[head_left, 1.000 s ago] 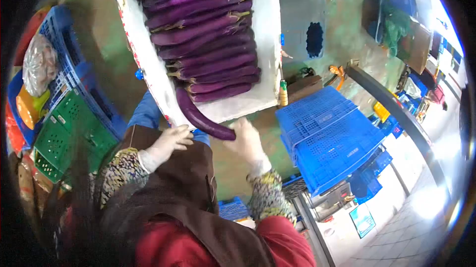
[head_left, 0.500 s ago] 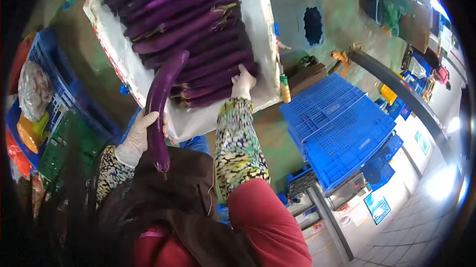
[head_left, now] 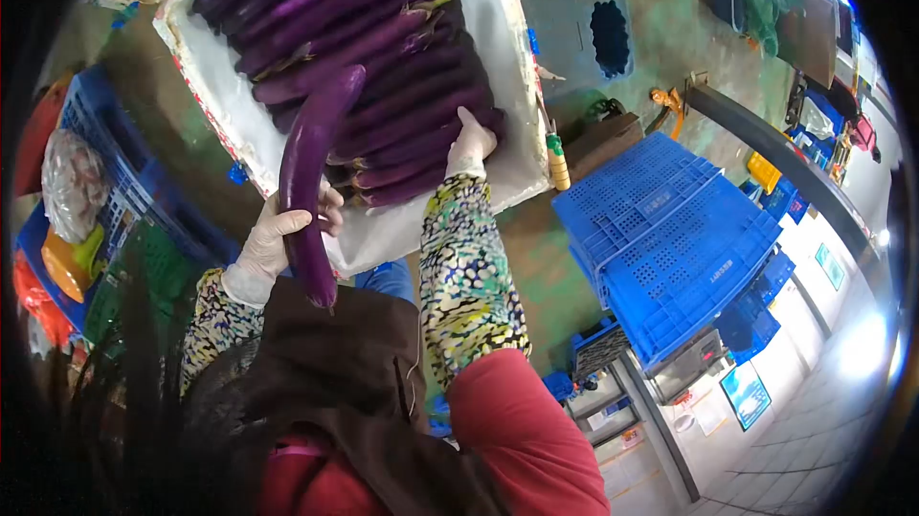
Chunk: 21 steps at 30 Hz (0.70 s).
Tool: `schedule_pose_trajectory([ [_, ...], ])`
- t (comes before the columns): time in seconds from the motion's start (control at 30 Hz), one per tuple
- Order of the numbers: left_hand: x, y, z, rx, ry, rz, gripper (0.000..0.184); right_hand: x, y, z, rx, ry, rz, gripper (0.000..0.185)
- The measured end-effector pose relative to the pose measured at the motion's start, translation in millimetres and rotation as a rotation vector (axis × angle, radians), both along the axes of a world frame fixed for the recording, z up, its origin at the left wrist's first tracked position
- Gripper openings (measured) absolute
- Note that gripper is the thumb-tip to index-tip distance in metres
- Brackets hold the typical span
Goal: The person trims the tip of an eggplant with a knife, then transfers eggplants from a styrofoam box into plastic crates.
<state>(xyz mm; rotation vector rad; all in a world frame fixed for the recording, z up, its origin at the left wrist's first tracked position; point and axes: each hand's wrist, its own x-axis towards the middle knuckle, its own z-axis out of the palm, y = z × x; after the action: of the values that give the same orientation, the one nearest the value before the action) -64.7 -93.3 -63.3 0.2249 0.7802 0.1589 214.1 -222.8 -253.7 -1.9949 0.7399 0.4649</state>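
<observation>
A long, curved purple eggplant (head_left: 321,147) is held upright in my left hand (head_left: 268,243), thumb on one side of its lower part and fingertips showing on the other. My right hand (head_left: 471,145) reaches into a white foam box (head_left: 522,123), its thumb and fingers around the end of another eggplant (head_left: 440,135) at the near right of the pile. Part of that grip is hidden behind the hand. Many more eggplants (head_left: 354,28) lie side by side in the box. Both hands wear thin whitish gloves.
Stacked blue crates (head_left: 670,238) stand to the right. A knife with a wooden handle (head_left: 557,162) is at the box's right edge. Left of me is another blue crate (head_left: 115,171) beside a plastic-wrapped bundle (head_left: 73,186). A dark metal beam (head_left: 775,138) runs at the right.
My left hand has raised the eggplant a little over the box, its fingers now loosened somewhat on the far side. The right hand stays at the pile's right end, shifted slightly up.
</observation>
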Motion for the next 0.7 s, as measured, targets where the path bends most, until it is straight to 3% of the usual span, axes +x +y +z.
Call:
schedule_pose_trajectory([
  [0.1, 4, -1, 1, 0.067, -0.023, -0.019, 0.055, 3, -5, 18, 0.013, -0.04, 0.159, 0.04],
  [0.2, 9, -4, 3, 0.078, -0.016, -0.041, 0.062, -25, -7, 69, 0.254, -0.064, 0.05, 0.055],
  [0.27, 20, -3, 8, 0.143, -0.042, -0.025, 0.063, -52, -11, 108, 0.178, -0.28, 0.248, 0.056],
  [0.33, 22, 0, 7, 0.249, -0.022, -0.074, 0.059, -82, -27, 139, 0.264, -0.362, 0.382, 0.057],
  [0.37, 31, 11, 21, 0.216, -0.051, -0.099, 0.056, -88, -24, 165, 0.206, -0.504, 0.582, 0.058],
  [0.4, 10, 5, -3, 0.156, -0.044, -0.189, 0.057, -91, -15, 188, 0.175, -0.658, 0.705, 0.058],
  [0.43, -11, -3, -27, 0.091, -0.041, -0.281, 0.059, -95, 12, 224, 0.27, -0.451, 0.54, 0.059],
  [0.47, 3, 4, -11, 0.02, -0.104, -0.216, 0.066, -100, 34, 247, 0.36, -0.251, 0.372, 0.059],
  [0.5, 5, 3, -8, -0.006, -0.099, -0.211, 0.07, -100, 39, 245, 0.38, -0.381, 0.547, 0.051],
  [0.57, 4, 9, -5, -0.053, -0.132, -0.225, 0.08, -85, 51, 245, 0.645, -0.103, 0.378, 0.036],
  [0.6, -2, 7, -8, -0.12, -0.115, -0.168, 0.08, -68, 47, 228, 0.932, 0.265, 0.05, 0.031],
  [0.63, -9, 2, -10, -0.184, -0.095, -0.111, 0.08, -67, 45, 202, 0.751, 0.18, 0.03, 0.036],
  [0.7, -12, 4, -5, -0.248, -0.115, -0.061, 0.08, -70, 25, 124, 0.241, 0.147, 0.227, 0.043],
])
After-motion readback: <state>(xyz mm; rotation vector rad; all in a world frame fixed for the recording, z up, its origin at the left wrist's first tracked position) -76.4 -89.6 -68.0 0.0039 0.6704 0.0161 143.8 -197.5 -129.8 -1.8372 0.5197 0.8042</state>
